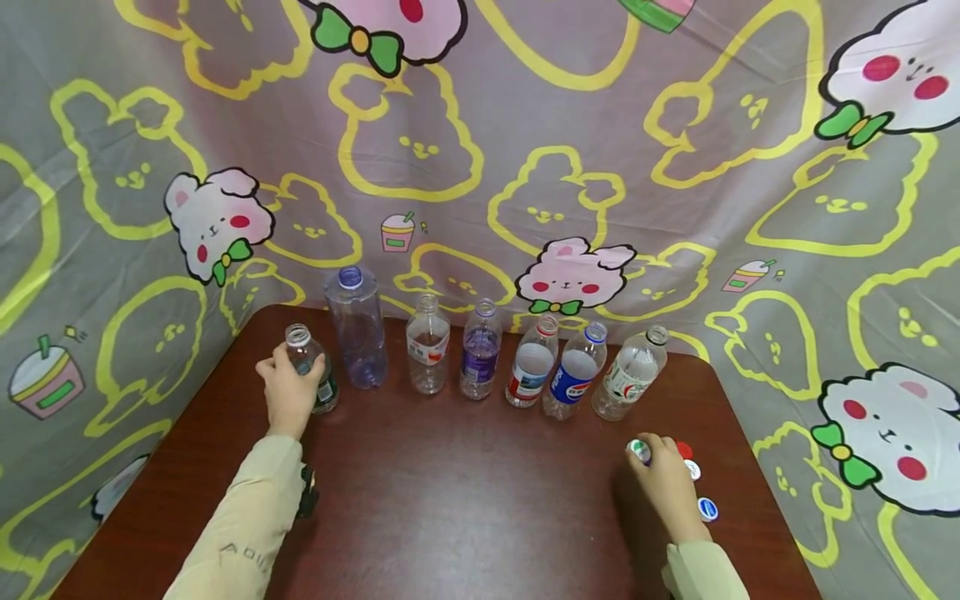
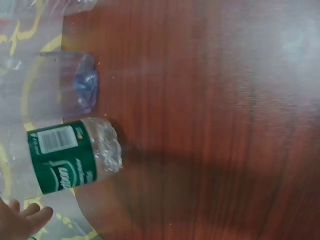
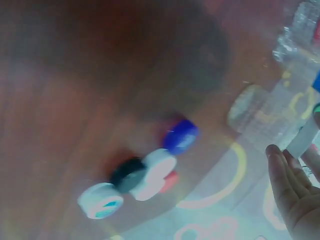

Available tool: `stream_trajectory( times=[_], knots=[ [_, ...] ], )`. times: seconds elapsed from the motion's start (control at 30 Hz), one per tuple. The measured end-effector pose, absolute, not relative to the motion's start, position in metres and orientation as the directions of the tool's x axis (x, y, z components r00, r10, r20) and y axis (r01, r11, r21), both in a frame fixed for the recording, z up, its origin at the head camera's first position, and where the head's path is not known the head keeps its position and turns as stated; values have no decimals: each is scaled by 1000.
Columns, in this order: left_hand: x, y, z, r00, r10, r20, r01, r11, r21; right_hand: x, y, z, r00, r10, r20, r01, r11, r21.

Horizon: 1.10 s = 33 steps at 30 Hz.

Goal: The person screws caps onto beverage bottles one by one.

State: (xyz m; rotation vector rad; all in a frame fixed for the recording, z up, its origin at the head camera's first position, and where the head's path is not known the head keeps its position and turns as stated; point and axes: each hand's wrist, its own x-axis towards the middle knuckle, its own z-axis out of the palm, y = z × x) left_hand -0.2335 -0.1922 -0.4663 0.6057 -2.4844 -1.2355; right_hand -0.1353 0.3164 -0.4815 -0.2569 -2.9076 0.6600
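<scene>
At the left of the table, my left hand [image 1: 291, 390] grips a clear, capless bottle [image 1: 298, 336] around its upper part. Its green label [image 2: 62, 157] and ridged base show in the left wrist view, where only some fingertips are visible. Over on the right side, my right hand [image 1: 669, 482] pinches a white bottle cap [image 1: 639, 451] with a green mark on top. In the right wrist view the cap [image 3: 303, 140] sits between thumb and fingers, partly cut off by the frame edge. More caps lie beside this hand: a red cap [image 1: 684, 450], a white cap [image 1: 692, 470] and a blue cap [image 1: 707, 509].
Several capless bottles stand in a row at the back, from a large bluish bottle [image 1: 358, 333] to a bottle with a black neck ring [image 1: 632, 375]. A black cap [image 3: 128, 175] lies among the loose caps. Patterned cloth [image 1: 450, 225] encloses the brown table [image 1: 480, 508].
</scene>
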Motion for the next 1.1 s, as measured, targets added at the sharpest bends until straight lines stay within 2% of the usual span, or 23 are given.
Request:
stream_trajectory(
  times=[0.27, 0.43, 0.77, 1.1],
  knots=[
    [-217, -169, -485, -863, -443, 241, -146, 677, 722, -152, 292, -455, -937, 137, 322, -23, 893, -449],
    [-204, -140, -488, -863, -375, 338, -36, 714, 699, -158, 268, -437, -915, 69, 398, -132, 880, -456],
    [-196, -67, -482, -885, -119, 451, 214, 756, 619, -169, 215, -403, -914, -58, 402, -267, 831, -487],
    [-195, -15, -484, -902, -33, 431, 277, 721, 635, -180, 165, -393, -895, -173, 411, -384, 768, -513]
  ],
)
